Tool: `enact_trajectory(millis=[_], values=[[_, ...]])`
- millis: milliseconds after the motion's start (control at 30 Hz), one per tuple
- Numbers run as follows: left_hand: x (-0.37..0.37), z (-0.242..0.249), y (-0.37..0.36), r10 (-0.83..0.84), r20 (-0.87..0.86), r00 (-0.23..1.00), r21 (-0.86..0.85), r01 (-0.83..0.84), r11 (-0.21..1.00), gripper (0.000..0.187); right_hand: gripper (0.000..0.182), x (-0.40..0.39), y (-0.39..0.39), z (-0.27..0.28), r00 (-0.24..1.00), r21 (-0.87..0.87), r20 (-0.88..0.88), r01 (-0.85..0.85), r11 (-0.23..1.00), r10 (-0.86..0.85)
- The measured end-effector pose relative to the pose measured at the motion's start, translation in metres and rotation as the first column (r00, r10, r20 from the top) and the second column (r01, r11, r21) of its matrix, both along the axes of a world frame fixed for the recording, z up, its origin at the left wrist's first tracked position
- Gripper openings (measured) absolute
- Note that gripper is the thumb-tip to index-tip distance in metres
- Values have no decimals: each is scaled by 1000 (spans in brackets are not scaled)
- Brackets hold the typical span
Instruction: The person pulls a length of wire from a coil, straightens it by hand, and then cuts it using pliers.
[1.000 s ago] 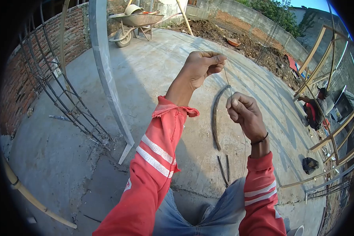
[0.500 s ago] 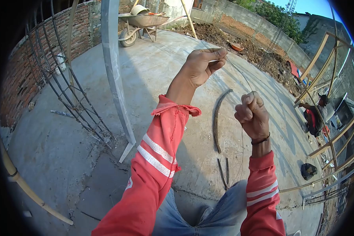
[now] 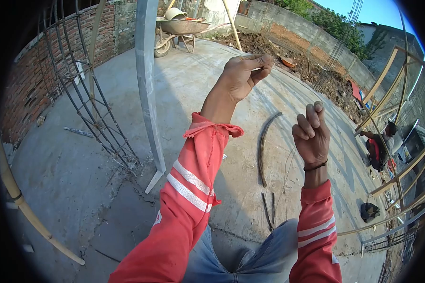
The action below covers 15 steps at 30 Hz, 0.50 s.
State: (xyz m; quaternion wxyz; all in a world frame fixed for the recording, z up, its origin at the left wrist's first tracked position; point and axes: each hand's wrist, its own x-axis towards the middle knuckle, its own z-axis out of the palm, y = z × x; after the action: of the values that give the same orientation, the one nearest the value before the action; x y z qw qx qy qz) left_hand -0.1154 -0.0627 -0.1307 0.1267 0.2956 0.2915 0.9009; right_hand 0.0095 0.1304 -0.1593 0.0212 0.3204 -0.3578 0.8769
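My left hand [image 3: 245, 75] is raised in front of me, thumb and fingertips pinched together on a thin wire that is barely visible. Lower and to the right, my right hand [image 3: 312, 132] is closed with its fingers curled, palm side toward me. A fine strand of wire [image 3: 285, 177] hangs below it toward my knee. On the concrete floor between my arms lies a curved, dark bundle of wire [image 3: 261, 151]. Two short dark rods [image 3: 268, 211] rest on the floor nearer my legs.
A grey metal post [image 3: 148, 94] and a tied rebar cage [image 3: 92, 101] stand left. The wheelbarrow [image 3: 182, 27] is at the back. A crouching person [image 3: 382, 144] is beside wooden frames at right, with a black bag [image 3: 369, 212] nearer. A bamboo pole [image 3: 42, 228] crosses lower left.
My right hand has moved slightly right and up, turning with its fingers less tightly bunched. My left hand keeps its pinch. The view has shifted a little left.
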Motion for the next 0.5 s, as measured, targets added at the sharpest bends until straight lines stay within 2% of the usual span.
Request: enact_trajectory(millis=[67, 100, 133, 167, 200, 267, 300, 333, 367, 400, 467, 500], values=[[7, 3, 4, 154, -67, 986, -20, -156, 988, 22, 17, -15, 10, 1, 949, -28, 238, 218, 975, -206], [9, 4, 5, 151, -64, 986, -20, -152, 988, 22, 18, -20, 10, -2, 872, 293, 246, 349, 890, -423], [11, 6, 5, 212, -114, 971, -98, -223, 970, 22, 21, -22, 11, -5, 765, 581, 180, 425, 694, -619], [13, 8, 6, 268, -171, 948, -170, -296, 940, 23, 25, -24, 5, -13, 677, 809, -189, 518, 277, -712], [11, 8, 6, 267, -174, 948, -169, -296, 940, 23, 27, -25, -4, -18, 683, 800, -467, 597, 61, -562], [6, 5, 5, 254, -174, 952, -233, -290, 928, 23, 26, -13, -12, -16, 923, 908, -315, 361, 215, -221], [3, 2, 3, 256, -170, 952, -235, -291, 927, 23, 26, -7, -10, -10, 925, 909, -311, 357, 216, -219], [1, 0, 0, 189, -118, 975, -159, -206, 965, 22, 25, 1, -4, -3, 985, 841, -129, 171, 514, -116], [-2, -1, -2, 116, -74, 990, -78, -122, 989, 21, 24, 6, -2, 4, 999, 668, 16, -42, 743, 41], [-1, 2, -5, 118, -76, 990, -79, -124, 989, 21, 22, 10, -6, 9, 993, 386, -1, -112, 916, 122], [2, 7, -10, 132, -41, 990, 14, -132, 991, 20, 23, 8, 2, 14, 993, 83, 108, 33, 996, -42], [3, 7, -11, 135, -39, 990, 16, -134, 991, 20, 21, 1, 8, 12, 971, 141, 168, 146, 979, -169]])
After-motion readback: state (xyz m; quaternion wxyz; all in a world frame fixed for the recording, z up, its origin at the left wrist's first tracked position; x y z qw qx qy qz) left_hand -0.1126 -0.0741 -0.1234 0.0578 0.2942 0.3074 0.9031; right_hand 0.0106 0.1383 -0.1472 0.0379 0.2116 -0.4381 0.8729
